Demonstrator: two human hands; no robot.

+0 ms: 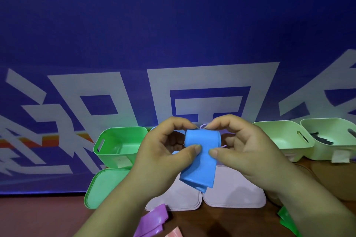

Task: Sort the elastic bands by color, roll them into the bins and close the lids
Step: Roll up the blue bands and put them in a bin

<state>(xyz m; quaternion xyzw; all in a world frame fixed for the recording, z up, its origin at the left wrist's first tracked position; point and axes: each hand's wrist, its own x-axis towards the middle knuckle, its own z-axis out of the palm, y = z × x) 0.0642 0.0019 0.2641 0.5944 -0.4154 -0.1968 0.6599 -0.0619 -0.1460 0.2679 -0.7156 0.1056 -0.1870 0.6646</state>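
Pinching a partly rolled blue elastic band (pixel 200 159) above the lids (pixel 235 194), left hand (pixel 163 154) and right hand (pixel 242 150) seem early in the task: purple band (pixel 154 219) and green band (pixel 287 219) lie unsorted, bins (pixel 119 140) unlidded.

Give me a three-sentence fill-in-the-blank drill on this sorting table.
1. The left hand and right hand pinch an elastic band coloured ___.
2. The lid in front of the green bin is ___.
3. The loose band nearest the left forearm is ___.
Missing words: blue; green; purple.
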